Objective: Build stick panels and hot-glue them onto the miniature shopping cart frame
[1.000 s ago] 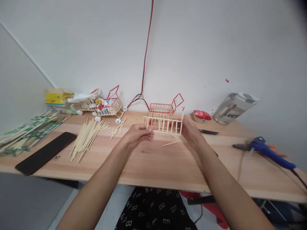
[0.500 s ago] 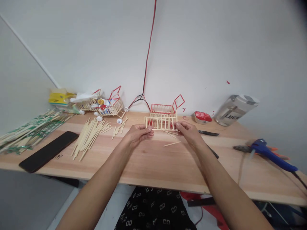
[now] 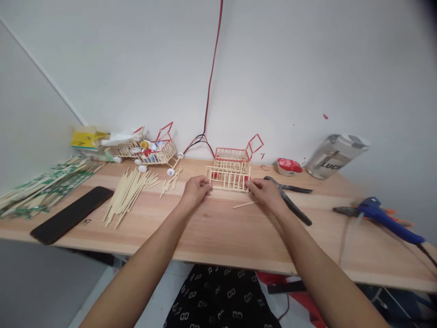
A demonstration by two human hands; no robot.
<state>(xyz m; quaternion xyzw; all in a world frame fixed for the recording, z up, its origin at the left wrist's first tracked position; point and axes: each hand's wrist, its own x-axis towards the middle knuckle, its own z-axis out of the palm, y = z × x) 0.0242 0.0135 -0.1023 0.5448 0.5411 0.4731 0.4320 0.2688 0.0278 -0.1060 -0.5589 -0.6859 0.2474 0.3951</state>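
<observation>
Well, I'm watching L hand (image 3: 197, 189) & R hand (image 3: 268, 193) pinching slatted stick frame (image 3: 229, 178) by its ends, just in front of red-rimmed mini cart (image 3: 232, 161); prob. positioning it, next move likely needing gentle fingers.

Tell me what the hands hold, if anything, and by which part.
A slatted stick frame: left hand at its left end, right hand at its lower right corner.

A whitish wall (image 3: 290, 68), flecked with small red marks (image 3: 325, 116), rose behind the pale wooden tabletop (image 3: 211, 237). A white strip (image 3: 41, 69) slanted down the left side. Beneath, light floor (image 3: 160, 291) showed under soft, even lighting.
</observation>
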